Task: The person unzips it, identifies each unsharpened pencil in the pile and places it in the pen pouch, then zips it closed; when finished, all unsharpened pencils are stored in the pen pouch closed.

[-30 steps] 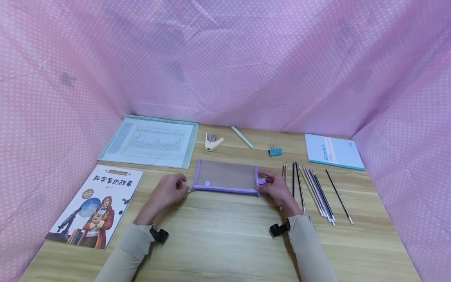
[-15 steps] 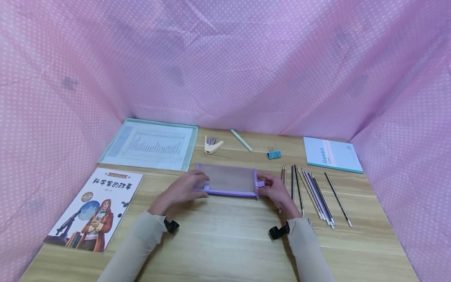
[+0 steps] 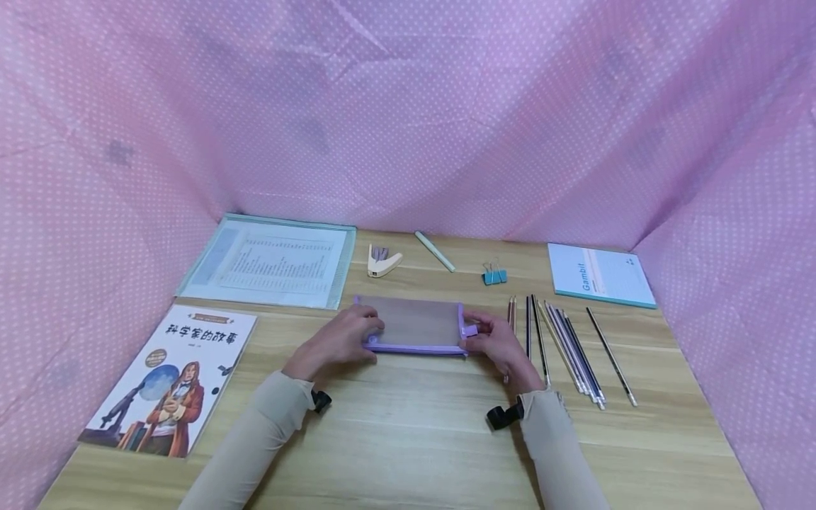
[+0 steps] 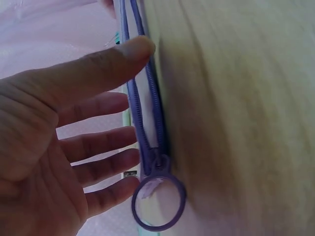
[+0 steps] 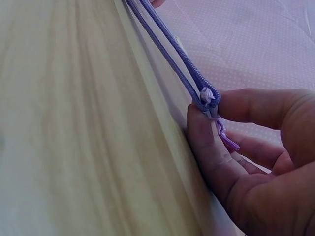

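Observation:
A mesh pencil case [image 3: 417,326] with purple edging lies at mid-table, its zip along the side facing me. In the left wrist view the zipper [image 4: 155,108] is undone, with the two rows of teeth apart and the ring pull [image 4: 183,194] at the left end. My left hand [image 3: 341,336] holds that end, thumb across the zip side and fingers on the upper face. At the other end, my right hand [image 3: 503,345] pinches the corner between thumb and index finger, beside a small purple tab [image 3: 470,331].
Right of the case lie several pencils [image 3: 567,350] and a blue notebook [image 3: 602,276]. Behind it are a stapler [image 3: 384,265], a green pen [image 3: 435,251] and a teal binder clip [image 3: 494,276]. A clear folder [image 3: 274,258] and an illustrated book [image 3: 172,382] lie left.
My left hand has moved right from the zipper pull's end onto the left part of the pencil case. My right hand has kept its hold on the right end.

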`<act>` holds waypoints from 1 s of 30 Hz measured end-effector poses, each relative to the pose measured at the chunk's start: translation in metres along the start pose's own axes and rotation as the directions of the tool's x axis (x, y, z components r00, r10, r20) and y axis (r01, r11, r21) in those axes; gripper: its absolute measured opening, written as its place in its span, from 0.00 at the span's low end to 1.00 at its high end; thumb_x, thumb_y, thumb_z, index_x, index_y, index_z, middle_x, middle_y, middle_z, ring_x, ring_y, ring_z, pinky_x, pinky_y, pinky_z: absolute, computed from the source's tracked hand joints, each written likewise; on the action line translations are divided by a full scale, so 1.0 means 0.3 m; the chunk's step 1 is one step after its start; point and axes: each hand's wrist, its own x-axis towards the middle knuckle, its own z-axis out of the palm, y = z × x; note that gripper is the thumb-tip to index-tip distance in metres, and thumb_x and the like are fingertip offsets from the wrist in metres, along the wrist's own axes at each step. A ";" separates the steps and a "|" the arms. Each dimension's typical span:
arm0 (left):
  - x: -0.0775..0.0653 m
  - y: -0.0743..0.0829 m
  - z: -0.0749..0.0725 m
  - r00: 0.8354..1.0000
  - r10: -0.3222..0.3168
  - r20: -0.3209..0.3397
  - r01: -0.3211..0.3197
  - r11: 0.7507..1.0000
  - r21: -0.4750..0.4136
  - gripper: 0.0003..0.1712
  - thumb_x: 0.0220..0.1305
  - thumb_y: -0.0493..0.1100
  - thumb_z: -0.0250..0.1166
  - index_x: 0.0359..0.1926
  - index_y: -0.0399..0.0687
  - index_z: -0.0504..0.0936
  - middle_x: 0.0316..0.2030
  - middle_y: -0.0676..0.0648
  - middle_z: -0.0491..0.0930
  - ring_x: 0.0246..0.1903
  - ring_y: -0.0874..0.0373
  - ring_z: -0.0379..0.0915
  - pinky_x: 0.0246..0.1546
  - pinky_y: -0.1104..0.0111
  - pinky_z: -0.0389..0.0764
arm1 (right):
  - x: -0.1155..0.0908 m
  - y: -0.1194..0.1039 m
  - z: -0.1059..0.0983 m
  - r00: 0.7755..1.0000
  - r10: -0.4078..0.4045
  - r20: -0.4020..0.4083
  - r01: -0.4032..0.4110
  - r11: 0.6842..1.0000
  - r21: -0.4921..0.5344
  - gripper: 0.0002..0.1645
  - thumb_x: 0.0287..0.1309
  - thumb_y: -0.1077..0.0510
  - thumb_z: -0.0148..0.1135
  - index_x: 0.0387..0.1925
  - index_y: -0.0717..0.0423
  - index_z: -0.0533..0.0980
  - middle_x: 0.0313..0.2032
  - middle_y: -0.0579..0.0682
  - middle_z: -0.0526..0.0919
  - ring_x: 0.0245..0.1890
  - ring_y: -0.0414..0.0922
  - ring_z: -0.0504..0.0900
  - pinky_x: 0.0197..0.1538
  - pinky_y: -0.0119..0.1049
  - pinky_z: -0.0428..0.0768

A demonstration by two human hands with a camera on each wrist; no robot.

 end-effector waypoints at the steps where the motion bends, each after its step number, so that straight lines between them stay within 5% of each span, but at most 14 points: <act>1: 0.001 -0.002 0.002 1.000 0.007 -0.004 -0.007 1.000 0.009 0.32 0.45 0.49 0.80 0.53 0.46 0.83 0.57 0.42 0.78 0.58 0.46 0.73 0.65 0.51 0.72 | 0.001 0.000 0.000 1.000 -0.001 0.003 0.001 1.000 0.001 0.43 0.49 0.72 0.68 0.69 0.58 0.68 0.55 0.64 0.76 0.48 0.50 0.78 0.47 0.32 0.84; 18: 0.006 -0.026 0.002 0.997 0.079 -0.024 -0.079 0.997 0.004 0.18 0.51 0.41 0.75 0.45 0.47 0.85 0.48 0.46 0.81 0.49 0.52 0.77 0.57 0.56 0.79 | 0.000 0.001 -0.002 1.000 -0.009 0.003 0.009 1.000 0.026 0.43 0.48 0.73 0.69 0.69 0.59 0.68 0.56 0.64 0.75 0.49 0.50 0.77 0.48 0.32 0.83; 30: -0.017 -0.035 -0.010 1.000 0.013 0.010 -0.012 0.995 -0.104 0.19 0.55 0.34 0.70 0.50 0.44 0.85 0.53 0.43 0.81 0.55 0.49 0.77 0.61 0.54 0.78 | 0.004 0.008 -0.003 1.000 -0.003 0.001 0.003 1.000 0.027 0.43 0.48 0.72 0.69 0.69 0.60 0.68 0.56 0.65 0.74 0.51 0.52 0.77 0.50 0.33 0.83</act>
